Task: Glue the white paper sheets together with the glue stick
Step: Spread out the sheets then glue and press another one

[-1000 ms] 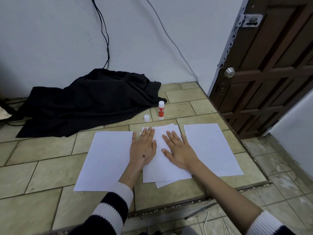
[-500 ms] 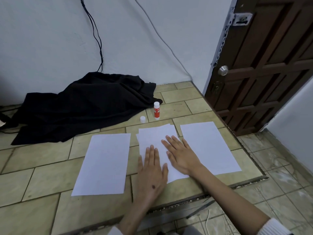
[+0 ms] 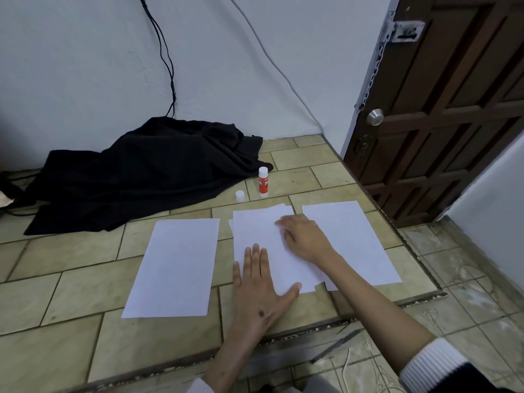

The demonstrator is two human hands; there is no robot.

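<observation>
Three groups of white paper lie on the tiled platform. A single left sheet (image 3: 177, 265) lies apart, a middle stack (image 3: 258, 231) of overlapped sheets sits beside it, and a right sheet (image 3: 357, 236) is partly under my forearm. My left hand (image 3: 259, 290) lies flat, fingers spread, on the near left corner of the middle stack. My right hand (image 3: 304, 239) presses the stack's upper right part, palm down. The red and white glue stick (image 3: 263, 182) stands upright behind the sheets, uncapped, with its white cap (image 3: 240, 195) on the tile to its left.
A black cloth (image 3: 141, 171) is heaped against the white wall at the back left, with black cables running down into it. A brown wooden door (image 3: 442, 109) stands at the right. The platform's front edge (image 3: 312, 327) drops to a lower tiled floor.
My left hand slid from the top of the middle stack down to its near left corner. My right hand shifted up and right across the stack. The view drifted rightward.
</observation>
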